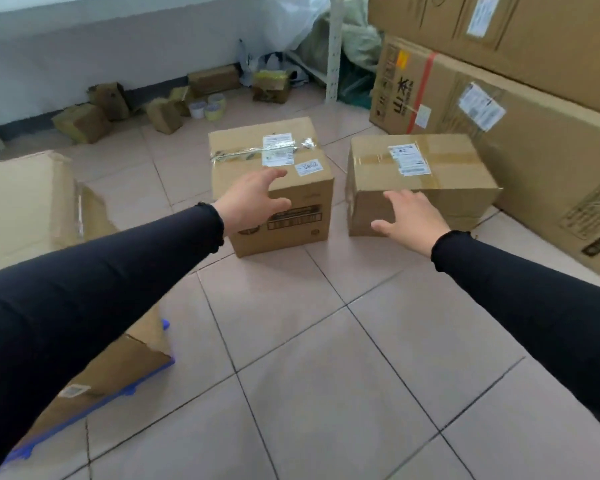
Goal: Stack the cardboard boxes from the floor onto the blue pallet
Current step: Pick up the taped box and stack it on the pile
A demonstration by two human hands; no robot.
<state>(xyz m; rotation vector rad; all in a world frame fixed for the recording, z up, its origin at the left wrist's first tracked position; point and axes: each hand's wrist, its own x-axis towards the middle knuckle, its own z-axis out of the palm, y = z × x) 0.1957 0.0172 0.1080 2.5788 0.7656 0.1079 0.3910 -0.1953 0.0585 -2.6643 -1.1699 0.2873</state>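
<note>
Both hands, left hand (253,199) and right hand (407,220), reached out spread and empty toward the middle box (271,188) on the floor (309,341). A sound lift would likely take them to opposite sides, low on the box. Open tile lay between it and the blue pallet (84,414) at lower left, with a second box (420,178) just beside.

Black long sleeves (118,271), frilled cuffs (219,223)
</note>
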